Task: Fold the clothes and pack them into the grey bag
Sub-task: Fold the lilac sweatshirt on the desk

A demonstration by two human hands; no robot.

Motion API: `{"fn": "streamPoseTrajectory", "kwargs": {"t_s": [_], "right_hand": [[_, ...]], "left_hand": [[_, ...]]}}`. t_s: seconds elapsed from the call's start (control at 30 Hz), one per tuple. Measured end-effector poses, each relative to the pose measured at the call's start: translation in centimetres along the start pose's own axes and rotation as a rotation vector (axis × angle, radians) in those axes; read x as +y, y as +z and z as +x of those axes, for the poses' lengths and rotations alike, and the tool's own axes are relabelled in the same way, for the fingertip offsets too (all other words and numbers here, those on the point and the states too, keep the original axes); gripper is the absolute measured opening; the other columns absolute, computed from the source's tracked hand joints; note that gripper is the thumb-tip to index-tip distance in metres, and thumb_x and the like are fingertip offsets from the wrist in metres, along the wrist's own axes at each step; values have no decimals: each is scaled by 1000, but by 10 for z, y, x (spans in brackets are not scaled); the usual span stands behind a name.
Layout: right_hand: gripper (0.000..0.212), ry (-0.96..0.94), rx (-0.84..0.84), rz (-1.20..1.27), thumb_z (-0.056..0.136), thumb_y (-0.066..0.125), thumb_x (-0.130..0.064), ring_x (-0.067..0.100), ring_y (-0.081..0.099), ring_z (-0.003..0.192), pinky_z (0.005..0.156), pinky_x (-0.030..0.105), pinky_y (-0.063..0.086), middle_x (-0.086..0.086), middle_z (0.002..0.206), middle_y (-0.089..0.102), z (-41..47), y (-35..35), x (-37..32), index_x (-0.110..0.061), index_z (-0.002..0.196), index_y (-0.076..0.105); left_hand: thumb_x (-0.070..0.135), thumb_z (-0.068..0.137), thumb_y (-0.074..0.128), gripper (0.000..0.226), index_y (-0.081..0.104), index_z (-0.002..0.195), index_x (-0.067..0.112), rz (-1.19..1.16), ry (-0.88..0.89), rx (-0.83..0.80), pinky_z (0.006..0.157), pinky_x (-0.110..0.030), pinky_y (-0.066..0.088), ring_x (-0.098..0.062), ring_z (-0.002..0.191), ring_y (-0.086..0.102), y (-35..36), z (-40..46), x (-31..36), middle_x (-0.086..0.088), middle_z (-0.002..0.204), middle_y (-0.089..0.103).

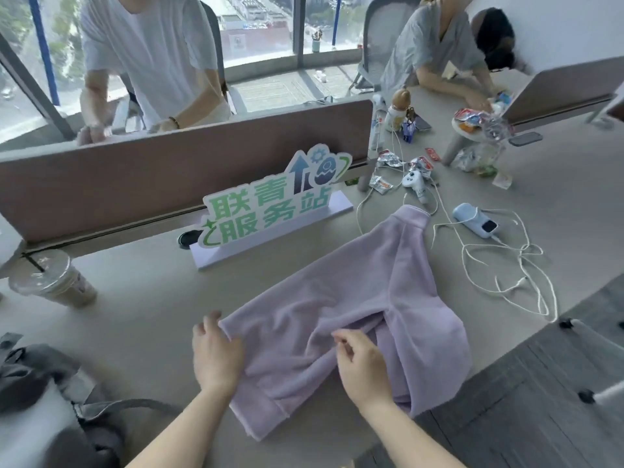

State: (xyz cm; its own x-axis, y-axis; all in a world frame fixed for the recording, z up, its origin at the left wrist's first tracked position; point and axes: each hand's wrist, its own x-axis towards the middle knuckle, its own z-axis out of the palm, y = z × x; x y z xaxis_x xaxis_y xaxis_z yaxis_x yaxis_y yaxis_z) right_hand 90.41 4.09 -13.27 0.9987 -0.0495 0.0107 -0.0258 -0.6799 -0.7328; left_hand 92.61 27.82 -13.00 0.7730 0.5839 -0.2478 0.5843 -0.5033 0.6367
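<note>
At the lower centre, the left hand [216, 354] lies flat and open on the lilac garment [341, 298]; the right hand [361, 361] pinches its fold.

One view only, head-worn, looking forward and steeply down over the desk [141, 325] from the near edge. Both hands sit close under the lens, low in the picture (wide-angle, so edges bend). Farther off, the divider [169, 170] and windows [263, 25] fill the top.
</note>
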Motion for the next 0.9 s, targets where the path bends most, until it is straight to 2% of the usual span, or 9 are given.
{"fn": "streamPoseTrajectory", "kwargs": {"t_s": [0.1,0.2,0.33,0.43,0.53,0.63,0.7,0.8,0.9], "right_hand": [[20,194,124,21,96,56,-13,9,62,94,76,12,44,-8,103,69,9,-27,14,-19,109,70],[18,318,178,43,98,54,-18,10,62,91,69,16,43,-10,98,68,6,-51,27,-20,108,69],[29,457,233,27,94,54,-10,22,59,106,75,27,42,-3,117,62,14,-87,59,-15,121,62],[44,555,246,-47,91,53,-10,31,49,119,86,38,44,7,138,49,32,-113,95,-14,135,51],[59,681,162,-54,92,52,-19,35,38,133,104,46,37,11,149,38,51,-137,128,-13,148,34],[69,814,-45,83,93,52,-30,34,39,136,107,45,36,11,154,35,67,-152,152,-12,152,23],[73,874,-139,231,86,62,-35,35,46,130,105,43,40,15,146,45,72,-157,160,-4,147,35],[39,871,-239,433,86,70,-23,32,63,91,81,39,49,15,105,67,76,-170,163,5,112,63],[22,789,-236,684,84,70,-13,32,69,85,71,32,49,15,93,74,82,-182,162,2,100,71]], "left_hand": [[12,86,52,11,62,89,14,20,298,-214,72,-32,42,-26,92,58,29,-5,38,-1,94,60],[15,85,51,18,55,67,16,34,456,-346,55,-29,41,-18,66,53,55,-32,70,3,70,58],[24,84,54,15,60,74,15,46,454,-616,58,-32,44,-15,63,54,93,-78,96,5,67,63],[34,83,57,25,49,70,14,116,417,-740,54,-34,37,-13,58,46,123,-108,109,4,64,53],[50,79,61,31,53,81,21,163,288,-733,50,-24,33,-10,64,50,145,-128,121,10,69,53],[61,70,64,47,59,88,18,178,131,-699,56,-28,41,-13,74,60,162,-139,130,7,78,63],[59,66,64,45,60,84,18,177,84,-650,58,-31,46,-16,75,63,168,-145,134,5,78,66],[42,65,60,29,56,79,17,199,193,-455,63,-38,52,-18,69,61,176,-156,142,2,73,65],[30,72,58,22,53,80,10,-24,154,-352,63,-37,46,-18,68,56,171,-166,155,-2,75,62]]}}
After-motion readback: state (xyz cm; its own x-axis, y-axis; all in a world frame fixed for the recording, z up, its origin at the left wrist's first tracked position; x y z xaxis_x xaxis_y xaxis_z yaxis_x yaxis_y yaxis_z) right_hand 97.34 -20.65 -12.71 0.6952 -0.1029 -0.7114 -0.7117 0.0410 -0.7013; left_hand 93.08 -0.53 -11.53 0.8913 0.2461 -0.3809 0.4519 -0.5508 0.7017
